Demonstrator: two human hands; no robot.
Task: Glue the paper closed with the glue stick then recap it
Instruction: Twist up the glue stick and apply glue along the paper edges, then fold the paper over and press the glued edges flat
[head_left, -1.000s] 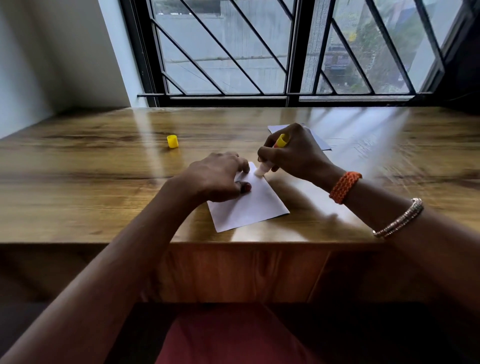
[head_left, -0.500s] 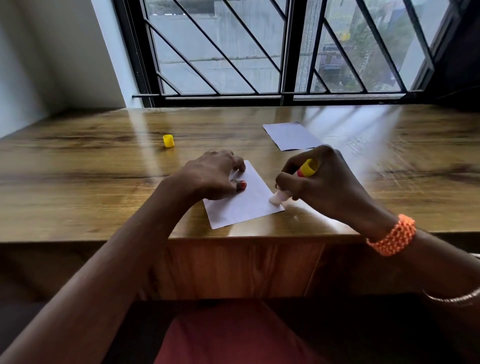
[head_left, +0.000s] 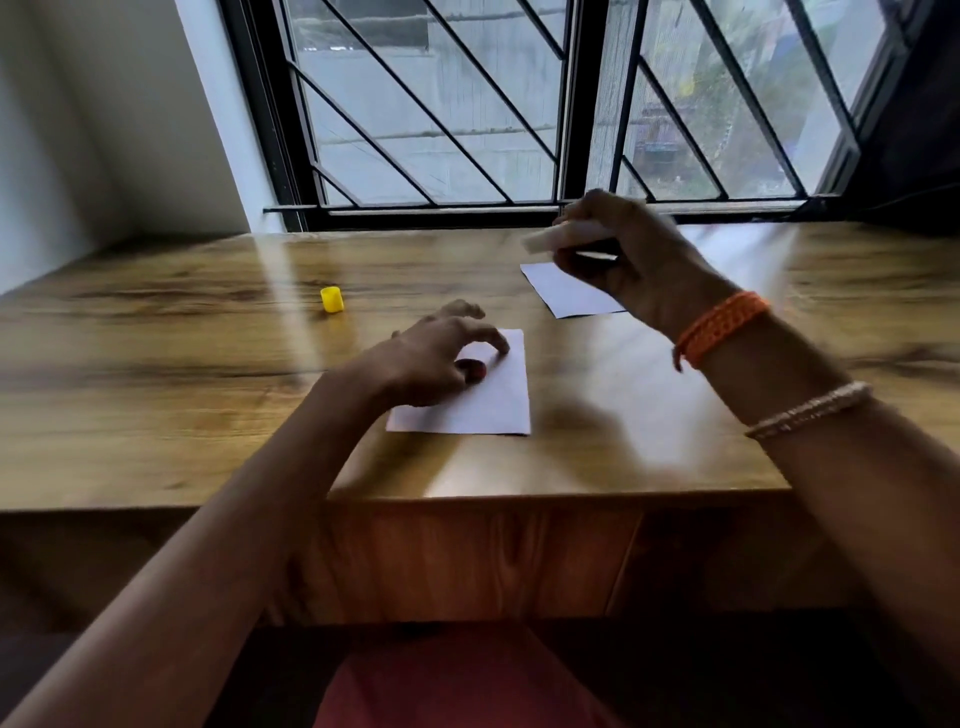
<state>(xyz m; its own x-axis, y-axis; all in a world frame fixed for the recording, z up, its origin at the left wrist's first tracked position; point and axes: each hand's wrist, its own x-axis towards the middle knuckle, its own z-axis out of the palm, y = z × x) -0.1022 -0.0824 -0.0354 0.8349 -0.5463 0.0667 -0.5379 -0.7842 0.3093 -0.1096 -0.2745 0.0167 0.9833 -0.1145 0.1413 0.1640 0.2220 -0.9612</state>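
Right hand has lifted the glue stick off the paper, gripping it, blurred, above the table's far edge. Left hand presses the paper with spread fingers near the front edge. Cap sits toward the far-left; recapping likely next.

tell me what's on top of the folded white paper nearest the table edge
The left hand rests on the folded white paper, fingertips touching. The part beneath the hand is hidden.

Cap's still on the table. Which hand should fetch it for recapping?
Left, probably. The left hand only rests on the folded paper, on the same side as the yellow cap. The right hand already holds the glue stick raised.
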